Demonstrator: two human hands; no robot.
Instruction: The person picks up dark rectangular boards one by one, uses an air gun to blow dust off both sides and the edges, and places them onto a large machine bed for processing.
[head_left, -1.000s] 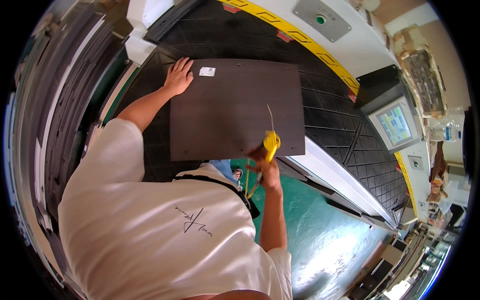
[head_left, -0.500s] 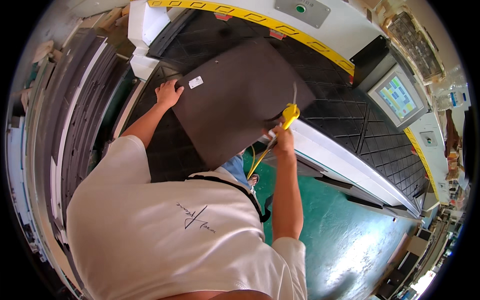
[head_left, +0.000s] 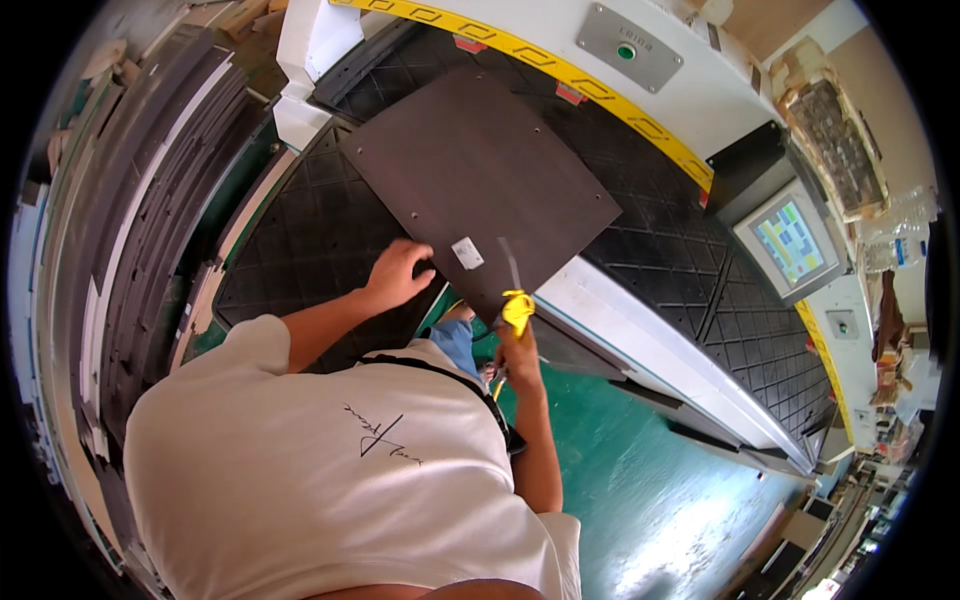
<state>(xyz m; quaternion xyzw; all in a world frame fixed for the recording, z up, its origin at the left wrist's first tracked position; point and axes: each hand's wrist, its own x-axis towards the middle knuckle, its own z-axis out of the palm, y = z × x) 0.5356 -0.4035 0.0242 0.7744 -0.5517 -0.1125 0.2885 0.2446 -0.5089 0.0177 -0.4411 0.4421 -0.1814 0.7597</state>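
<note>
A dark brown flat panel (head_left: 480,160) with small holes near its edges lies turned cornerwise on the black gridded table. It carries a white label (head_left: 466,253) near its closest corner. Just beside the panel's left edge is my left hand (head_left: 398,277), its fingers curved, thumb and fingers apart, holding nothing. Whether the fingertips touch the edge is hard to tell. My right hand (head_left: 518,352) grips a yellow air blow gun (head_left: 517,311) at the near corner. The gun's thin nozzle reaches over the panel, near the label.
A white machine frame with a yellow strip (head_left: 520,45) arches over the black table (head_left: 290,235). To the right stands a touchscreen (head_left: 790,240). Long dark boards (head_left: 180,190) are stacked at left. A white rail (head_left: 680,355) borders the green floor (head_left: 620,480).
The panel has turned, bringing its labelled corner toward me. My left hand has come off the panel's far left part and moved nearer. My right hand has drawn back with the blow gun.
</note>
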